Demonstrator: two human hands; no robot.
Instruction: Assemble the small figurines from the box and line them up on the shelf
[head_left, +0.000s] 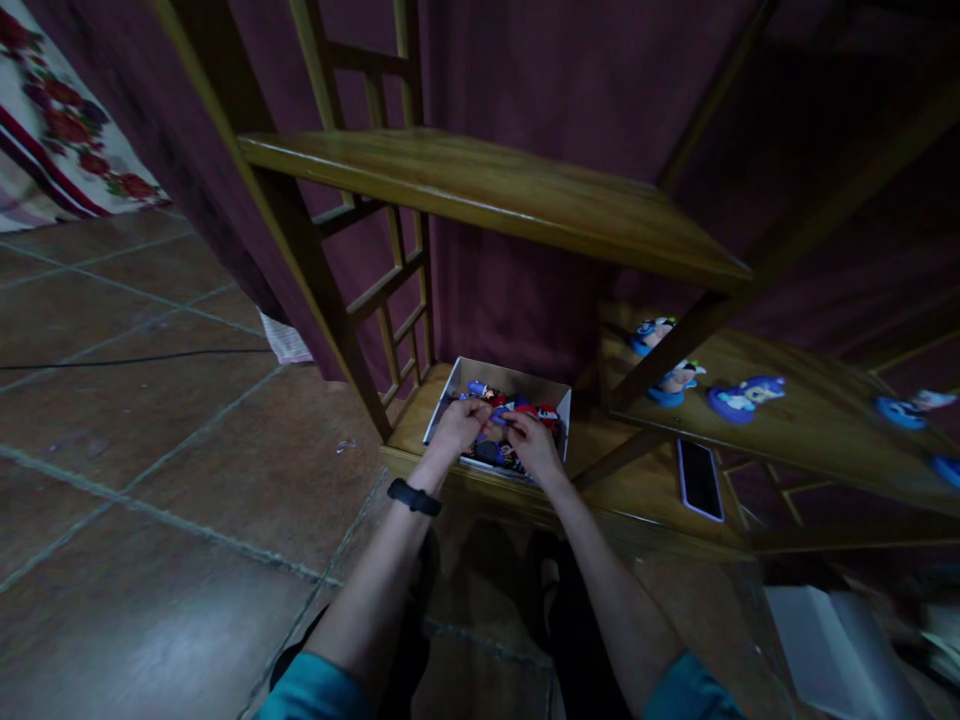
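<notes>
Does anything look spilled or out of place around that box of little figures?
One thing: some tiny pale scraps lie on the tiled floor, left of the wooden shelf, like stray litter, though too small to identify. The figures lie jumbled inside the box; I see none spilled.

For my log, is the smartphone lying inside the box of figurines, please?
No, the smartphone lies on the wooden shelf, outside the box.

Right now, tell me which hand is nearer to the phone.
Right. The right hand is over the right half of the box, left of the phone on the low shelf; the left hand is over the box's left half, farther away.
</notes>
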